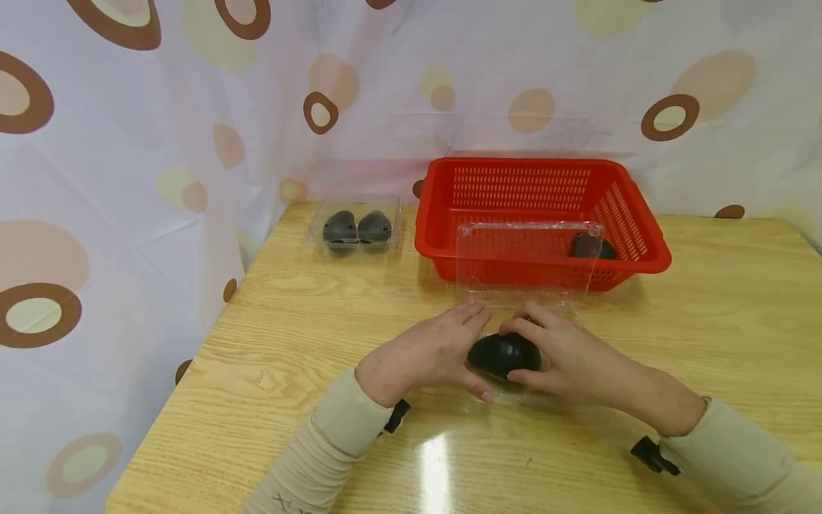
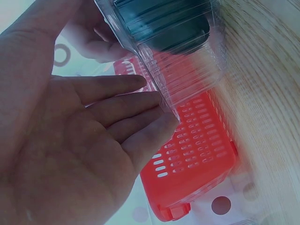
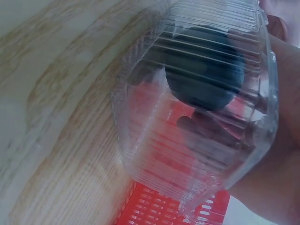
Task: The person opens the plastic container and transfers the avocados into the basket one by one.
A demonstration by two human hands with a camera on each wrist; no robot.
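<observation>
A dark, glossy, oval avocado [image 1: 503, 353] is inside a clear plastic clamshell box [image 1: 523, 397] on the table. Its transparent lid [image 1: 514, 275] stands raised at the back, in front of the red basket. With curled fingers and thumb, my right hand [image 1: 565, 355] grips the avocado from the right. On the other side, my left hand [image 1: 439, 351] has its fingers extended at the box's left edge, the fingertips touching the rim in the left wrist view. Through the ribbed plastic, the right wrist view shows the avocado [image 3: 206, 70] and blurred fingers around it.
Behind the box stands a red perforated basket [image 1: 520, 163] with dark fruit [image 1: 586, 245] in its right part. A closed clear box [image 1: 396, 218] holding two dark avocados [image 1: 374, 227] sits at the back left. Patterned cloth [image 1: 379, 143] hangs behind the wooden table [image 1: 276, 378].
</observation>
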